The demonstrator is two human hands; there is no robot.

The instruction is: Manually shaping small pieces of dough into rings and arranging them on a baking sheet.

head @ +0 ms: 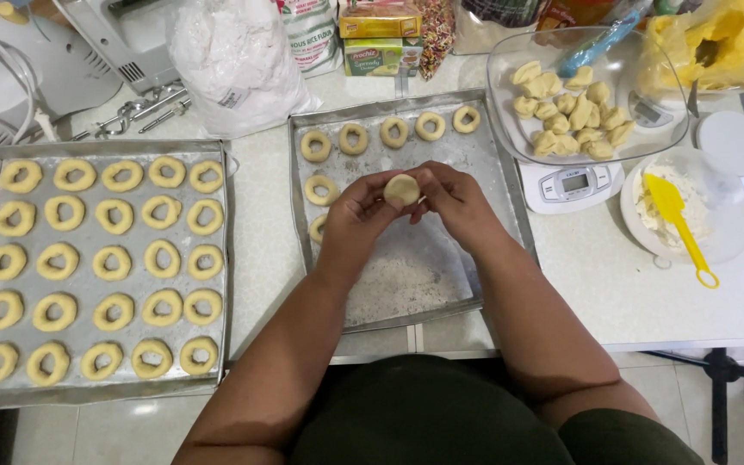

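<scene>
Pale round dough piece (pixel 402 189) sits pinched between the fingertips of the left hand (pixel 356 209) and right hand (pixel 455 200), both closed on it, above the middle baking tray (pixel 497 185).

— Where do we have our hands?

— Both forearms run up from six o'clock and meet at centre. Our left hand (pixel 356 209) sits at nine o'clock of our right hand (pixel 451 200), fingers curled, fingertips pinched together between them.
</scene>
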